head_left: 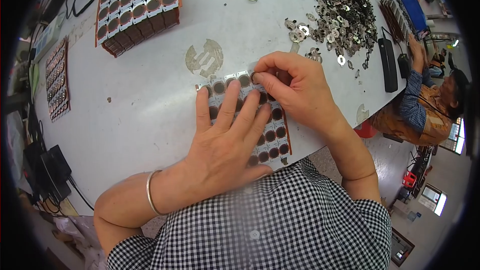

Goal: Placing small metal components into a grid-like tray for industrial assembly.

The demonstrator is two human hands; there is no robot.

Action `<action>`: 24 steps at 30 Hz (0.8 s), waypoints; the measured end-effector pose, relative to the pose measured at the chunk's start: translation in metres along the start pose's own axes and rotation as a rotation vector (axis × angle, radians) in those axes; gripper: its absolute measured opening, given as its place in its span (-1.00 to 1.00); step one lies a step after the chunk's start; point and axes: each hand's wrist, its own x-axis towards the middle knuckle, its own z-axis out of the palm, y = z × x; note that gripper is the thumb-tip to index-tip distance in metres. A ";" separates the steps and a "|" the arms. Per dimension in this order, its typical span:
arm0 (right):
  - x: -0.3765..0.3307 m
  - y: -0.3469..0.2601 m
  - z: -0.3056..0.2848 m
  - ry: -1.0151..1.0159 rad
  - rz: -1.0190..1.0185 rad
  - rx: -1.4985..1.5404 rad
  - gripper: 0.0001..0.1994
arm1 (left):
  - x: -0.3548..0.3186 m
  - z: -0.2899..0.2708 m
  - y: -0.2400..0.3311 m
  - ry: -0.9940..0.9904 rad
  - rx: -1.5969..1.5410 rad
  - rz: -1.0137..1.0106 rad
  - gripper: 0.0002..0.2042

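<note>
Fingers point(243, 118) of the left hand point(217, 152) lie spread over the panel point(270, 135) on the surface point(145, 125), while those of the right hand point(307, 90) pinch together at its far edge, around what I cannot tell. Steady, flat pressure should help, with the spread fingers clear of that pinch. Beyond the panel, a stack point(137, 2) stands left and loose clips point(340, 17) lie right, neither blocking it, but the left hand hides part of it.

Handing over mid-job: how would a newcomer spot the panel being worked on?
On the white table, go to the near edge, by the checked shirt. A panel with dark discs lies there under the spread left hand, the right hand at its far edge. Unlike the thick stack and the far-left panel, it has hands on it.
</note>
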 end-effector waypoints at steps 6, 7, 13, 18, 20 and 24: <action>-0.003 0.009 0.005 0.088 -0.194 -0.121 -0.89 | 0.000 0.002 0.001 0.033 -0.006 -0.005 0.04; -0.003 0.011 0.006 0.089 -0.193 -0.120 -0.89 | 0.000 0.002 0.001 0.033 -0.007 -0.004 0.04; -0.008 0.017 0.011 0.209 -0.255 -0.290 -0.83 | -0.001 0.003 0.002 0.047 0.007 -0.009 0.08; -0.012 0.020 0.014 0.233 -0.403 -0.404 -0.79 | -0.001 0.003 0.002 0.070 0.032 -0.002 0.08; -0.013 0.018 0.014 0.247 -0.429 -0.456 -0.79 | -0.001 0.004 0.002 0.071 0.034 0.004 0.07; -0.012 0.021 0.013 0.251 -0.512 -0.531 -0.79 | 0.000 0.005 0.002 0.082 0.046 0.016 0.07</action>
